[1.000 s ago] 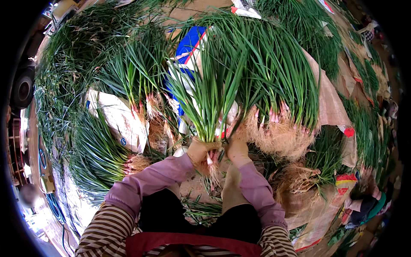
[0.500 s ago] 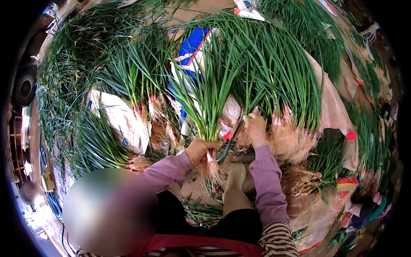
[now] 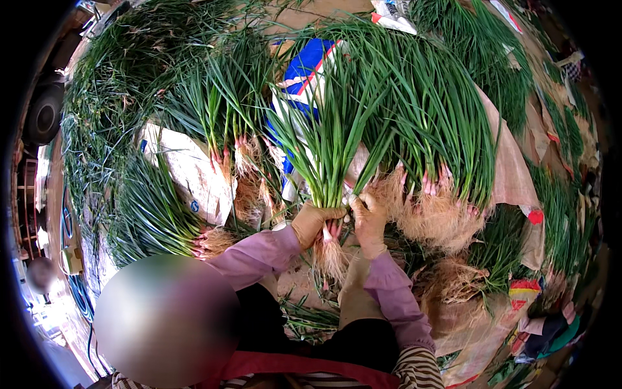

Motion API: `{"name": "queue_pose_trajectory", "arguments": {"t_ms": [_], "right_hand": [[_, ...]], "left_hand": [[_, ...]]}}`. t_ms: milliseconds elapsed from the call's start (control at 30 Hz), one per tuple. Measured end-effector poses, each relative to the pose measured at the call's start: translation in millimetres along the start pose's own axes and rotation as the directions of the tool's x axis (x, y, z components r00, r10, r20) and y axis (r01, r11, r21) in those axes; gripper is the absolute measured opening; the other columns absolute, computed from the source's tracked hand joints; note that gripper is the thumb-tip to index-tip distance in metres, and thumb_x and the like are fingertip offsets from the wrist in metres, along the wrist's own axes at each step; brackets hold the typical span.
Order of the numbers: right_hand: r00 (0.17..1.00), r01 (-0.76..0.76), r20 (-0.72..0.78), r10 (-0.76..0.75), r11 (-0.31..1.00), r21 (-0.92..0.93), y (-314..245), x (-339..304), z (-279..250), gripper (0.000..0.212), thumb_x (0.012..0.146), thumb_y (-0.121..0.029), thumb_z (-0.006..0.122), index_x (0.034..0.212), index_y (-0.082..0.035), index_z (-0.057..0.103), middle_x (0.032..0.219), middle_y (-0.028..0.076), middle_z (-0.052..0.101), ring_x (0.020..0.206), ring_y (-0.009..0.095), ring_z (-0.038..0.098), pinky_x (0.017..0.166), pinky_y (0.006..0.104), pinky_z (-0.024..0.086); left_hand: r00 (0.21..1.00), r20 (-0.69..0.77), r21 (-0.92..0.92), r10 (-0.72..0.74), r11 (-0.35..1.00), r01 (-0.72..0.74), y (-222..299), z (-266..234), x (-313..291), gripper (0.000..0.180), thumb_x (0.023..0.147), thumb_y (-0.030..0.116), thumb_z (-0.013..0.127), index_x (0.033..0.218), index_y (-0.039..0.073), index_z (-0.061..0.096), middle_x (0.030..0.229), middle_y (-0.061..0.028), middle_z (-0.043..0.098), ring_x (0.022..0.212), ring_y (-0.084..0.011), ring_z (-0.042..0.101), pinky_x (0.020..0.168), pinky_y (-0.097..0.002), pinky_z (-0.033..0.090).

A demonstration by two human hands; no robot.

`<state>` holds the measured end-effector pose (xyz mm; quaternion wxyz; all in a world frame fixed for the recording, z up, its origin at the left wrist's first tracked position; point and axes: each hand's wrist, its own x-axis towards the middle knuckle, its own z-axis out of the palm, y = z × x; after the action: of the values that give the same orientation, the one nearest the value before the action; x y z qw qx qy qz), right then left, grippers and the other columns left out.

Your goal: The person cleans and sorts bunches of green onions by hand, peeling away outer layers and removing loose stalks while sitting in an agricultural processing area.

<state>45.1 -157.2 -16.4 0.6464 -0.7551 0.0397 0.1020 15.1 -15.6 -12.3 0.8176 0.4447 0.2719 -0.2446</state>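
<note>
My left hand (image 3: 312,223), in a tan glove, is closed around a bunch of spring onions (image 3: 329,155) just above the pinkish bulbs. The green leaves fan upward and away from me, and the pale roots hang below the fist. Close on its right, my right hand (image 3: 369,223), also gloved, has thumb and fingers pinched on a spring onion stalk (image 3: 367,174) that leans against the bunch. Part of that stalk is hidden by the fingers. Beyond my right hand lies a large pile of spring onions (image 3: 440,123), with bushy roots toward me.
More spring onions (image 3: 159,211) lie at left by a white sack (image 3: 191,172). A blue and white sack (image 3: 311,61) lies behind the bunch. Loose greens (image 3: 129,78) cover the far left. A tan sack (image 3: 512,155) is at right. A blurred round shape hides the lower left.
My right hand has moved left and slightly toward me, from the pile's roots to beside the bunch. The left hand keeps its grip. The whole view has shifted a little.
</note>
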Motion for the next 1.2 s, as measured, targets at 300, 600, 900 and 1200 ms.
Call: {"name": "queue_pose_trajectory", "arguments": {"t_ms": [300,600,900,1200], "right_hand": [[0.988,-0.074,0.031,0.152,0.637,-0.767,58.1,26.2,-49.2,0.021,0.086,-0.022,0.058,0.083,-0.001,0.064,0.068,0.016,0.060,0.062,0.031,0.059,0.060,0.0401,0.050],[0.989,0.028,-0.041,-0.144,0.448,-0.894,-2.3,79.4,-51.5,0.034,0.089,-0.035,0.055,0.093,-0.001,0.062,0.075,0.017,0.066,0.066,0.029,0.065,0.061,0.0403,0.051],[0.974,-0.066,0.096,0.204,0.667,-0.742,10.9,101.7,-46.2,0.029,0.089,-0.028,0.057,0.087,-0.001,0.065,0.070,0.014,0.064,0.058,0.020,0.062,0.051,0.0317,0.050],[0.947,-0.192,0.288,0.143,0.969,0.152,28.9,19.4,-0.6,0.017,0.087,-0.012,0.058,0.081,0.003,0.064,0.061,0.004,0.059,0.049,0.010,0.050,0.046,0.0229,0.041]], "left_hand": [[0.987,-0.063,0.070,0.148,0.987,-0.144,23.2,-5.9,-21.2,0.014,0.081,0.009,0.067,0.074,-0.003,0.064,0.053,-0.0069,0.058,0.037,-0.0132,0.052,0.035,-0.0243,0.040],[0.994,-0.053,-0.086,0.094,0.991,-0.099,25.0,-21.5,-11.3,0.013,0.082,0.008,0.066,0.085,-0.005,0.064,0.060,-0.0081,0.060,0.041,-0.0146,0.055,0.038,-0.0249,0.048],[0.999,-0.045,0.044,0.011,0.999,-0.009,14.8,-32.2,2.1,0.017,0.082,0.005,0.061,0.094,-0.007,0.066,0.062,-0.0092,0.062,0.040,-0.0127,0.053,0.037,-0.0228,0.044],[0.997,0.064,0.122,-0.039,0.992,0.031,2.1,-23.2,-3.8,0.022,0.079,0.020,0.072,0.074,0.000,0.064,0.055,-0.0073,0.061,0.037,-0.0117,0.053,0.029,-0.0204,0.034]]}}
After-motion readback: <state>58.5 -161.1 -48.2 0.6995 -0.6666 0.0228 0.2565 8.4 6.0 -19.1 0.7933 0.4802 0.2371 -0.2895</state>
